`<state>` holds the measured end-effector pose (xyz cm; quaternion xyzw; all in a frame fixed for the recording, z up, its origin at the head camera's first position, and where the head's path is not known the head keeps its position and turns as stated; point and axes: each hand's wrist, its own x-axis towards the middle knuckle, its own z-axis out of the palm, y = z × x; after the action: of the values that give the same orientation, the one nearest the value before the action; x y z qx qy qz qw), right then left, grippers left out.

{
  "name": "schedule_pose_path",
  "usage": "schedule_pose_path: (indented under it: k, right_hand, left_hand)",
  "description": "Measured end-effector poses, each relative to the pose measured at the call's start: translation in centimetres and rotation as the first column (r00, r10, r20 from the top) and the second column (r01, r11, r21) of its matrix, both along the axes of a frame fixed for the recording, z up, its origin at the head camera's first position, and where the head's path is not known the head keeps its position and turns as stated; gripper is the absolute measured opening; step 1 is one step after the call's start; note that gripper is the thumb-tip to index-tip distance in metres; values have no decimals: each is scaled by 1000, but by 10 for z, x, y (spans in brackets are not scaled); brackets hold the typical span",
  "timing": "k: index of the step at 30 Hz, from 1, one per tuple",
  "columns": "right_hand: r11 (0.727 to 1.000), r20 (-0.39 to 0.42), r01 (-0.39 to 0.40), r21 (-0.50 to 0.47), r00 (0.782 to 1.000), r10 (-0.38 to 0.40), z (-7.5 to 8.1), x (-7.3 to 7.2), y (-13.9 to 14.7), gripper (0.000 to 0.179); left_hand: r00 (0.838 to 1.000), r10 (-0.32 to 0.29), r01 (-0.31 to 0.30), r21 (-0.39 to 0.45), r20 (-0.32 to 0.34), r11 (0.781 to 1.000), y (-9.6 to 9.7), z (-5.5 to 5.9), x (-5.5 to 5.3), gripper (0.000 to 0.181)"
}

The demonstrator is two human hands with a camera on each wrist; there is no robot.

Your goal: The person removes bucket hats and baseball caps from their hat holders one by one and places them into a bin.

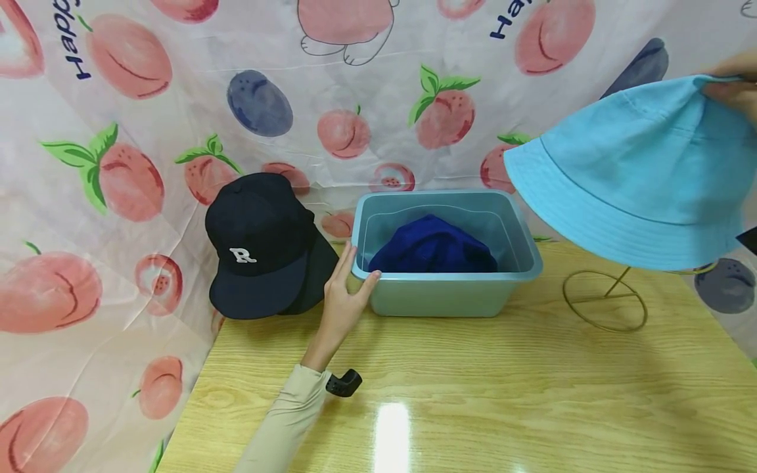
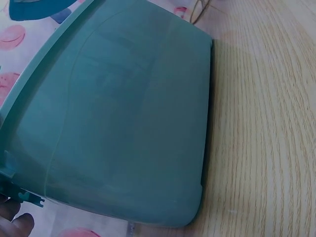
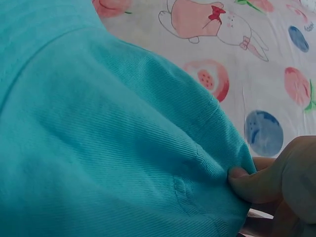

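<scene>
A light blue bucket hat [image 1: 639,171] is up in the air at the right, its brim toward the left and down. My right hand [image 1: 736,89] pinches its crown; the right wrist view shows the thumb [image 3: 247,182] pressing into the folded cloth. My left hand [image 1: 345,289] rests at the left front corner of a blue-green plastic bin [image 1: 443,295], thumb and fingers spread and fairly straight against its rim. Inside the bin lies a dark blue cloth hat [image 1: 434,246]. In the left wrist view the bin's side fills most of the picture.
A black cap [image 1: 260,243] with a white letter R sits left of the bin, close to my left hand. Below the bucket hat a gold wire stand [image 1: 615,295] stands on the wooden table [image 1: 473,387]. A fruit-print cloth [image 1: 195,118] hangs behind.
</scene>
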<state>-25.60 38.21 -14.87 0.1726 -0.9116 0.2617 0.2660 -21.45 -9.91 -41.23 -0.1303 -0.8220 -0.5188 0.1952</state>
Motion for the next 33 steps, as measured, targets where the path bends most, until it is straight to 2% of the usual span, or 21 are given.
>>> schedule_pose_path:
  k: [1,3,6,9,13,16,20,28,33]
  right_hand:
    - [1000,-32,20,-22,999,-21,1,2,-8,31]
    - [995,-45,33,-94,998,-38,5,6,-24,32]
    - [995,-26,18,-96,999,-21,10,10,-40,32]
    - [997,17,15,-71,1000,-14,12,13,-51,30]
    - [996,80,70,-50,995,-65,13,16,-65,35]
    - [993,118,115,-2,987,-114,17,19,-75,37]
    - [988,154,126,83,978,-138,20,21,-88,37]
    - [995,215,69,78,973,-84,15,18,-109,36]
    - [996,279,41,84,958,-63,13,14,-118,37]
  left_hand:
    - [1000,-1,1,0,-2,1000,0,0,0,72]
    - [1000,-2,2,0,-2,1000,-1,-1,0,71]
    - [1000,-2,2,-1,10,1000,-1,-1,0,73]
    - [1000,-3,3,-1,17,1000,-1,0,1,74]
    - [1000,-6,6,-1,9,1000,-2,0,1,73]
    - [1000,-8,8,-2,5,1000,-2,0,2,73]
    - [1000,-12,12,-4,7,1000,-3,-1,2,74]
    - [1000,-13,13,-3,5,1000,-4,-1,4,72]
    - [1000,-18,18,-3,7,1000,-5,0,5,71]
